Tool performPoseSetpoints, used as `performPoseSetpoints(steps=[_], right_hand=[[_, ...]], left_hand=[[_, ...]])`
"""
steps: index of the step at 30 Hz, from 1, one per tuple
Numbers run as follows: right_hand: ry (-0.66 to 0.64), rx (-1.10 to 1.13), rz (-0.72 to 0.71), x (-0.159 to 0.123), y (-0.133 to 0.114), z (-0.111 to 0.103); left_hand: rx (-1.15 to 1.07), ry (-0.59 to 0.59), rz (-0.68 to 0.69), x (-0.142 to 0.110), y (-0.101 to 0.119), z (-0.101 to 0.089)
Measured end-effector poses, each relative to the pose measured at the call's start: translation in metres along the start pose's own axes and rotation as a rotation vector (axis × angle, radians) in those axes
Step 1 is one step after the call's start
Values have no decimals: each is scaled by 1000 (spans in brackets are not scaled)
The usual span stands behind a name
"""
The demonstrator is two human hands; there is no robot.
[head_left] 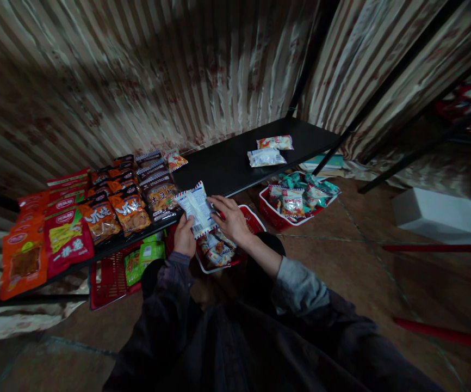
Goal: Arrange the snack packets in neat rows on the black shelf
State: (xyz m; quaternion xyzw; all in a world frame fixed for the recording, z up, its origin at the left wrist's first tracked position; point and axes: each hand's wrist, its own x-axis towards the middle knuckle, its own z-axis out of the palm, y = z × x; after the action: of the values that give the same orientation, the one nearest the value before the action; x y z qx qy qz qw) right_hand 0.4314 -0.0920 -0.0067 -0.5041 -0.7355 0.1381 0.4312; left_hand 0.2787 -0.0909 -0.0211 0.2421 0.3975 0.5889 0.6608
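Both my hands hold one white snack packet with a red-and-blue striped edge, at the front edge of a low black shelf. My left hand grips its lower left corner. My right hand pinches its right side, fingers closed on it. Just below the hands sits a red basket with more packets of the same kind inside.
Rows of red, orange and brown snack bags fill the shelf's left half; two packets lie at its right end. Another red basket of snacks and a red basket under the shelf stand on the tiled floor. Striped curtain behind.
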Motion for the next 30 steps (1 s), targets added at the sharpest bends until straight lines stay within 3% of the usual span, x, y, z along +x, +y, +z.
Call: performPoseSetpoints(steps=[4, 8, 13, 18, 21, 24, 28, 30], right_hand=[[17, -103, -56, 0, -2, 3], [-22, -68, -34, -1, -4, 8], [-146, 198, 68, 1, -11, 8], [-238, 441, 265, 2, -16, 3], [-215, 584, 295, 2, -13, 3], [-170, 714, 304, -1, -9, 8], [-77, 902, 412, -3, -2, 12], [-34, 1034, 496, -1, 1, 11]], left_hand=[[46, 22, 101, -2, -1, 6], [76, 13, 154, -5, 0, 11], [173, 17, 175, -14, 2, 16], [482, 3, 289, -21, 2, 16], [643, -38, 388, -23, 4, 17], [723, -62, 402, -23, 6, 19], [675, -66, 344, -18, 5, 17], [647, -8, 362, -12, 4, 13]])
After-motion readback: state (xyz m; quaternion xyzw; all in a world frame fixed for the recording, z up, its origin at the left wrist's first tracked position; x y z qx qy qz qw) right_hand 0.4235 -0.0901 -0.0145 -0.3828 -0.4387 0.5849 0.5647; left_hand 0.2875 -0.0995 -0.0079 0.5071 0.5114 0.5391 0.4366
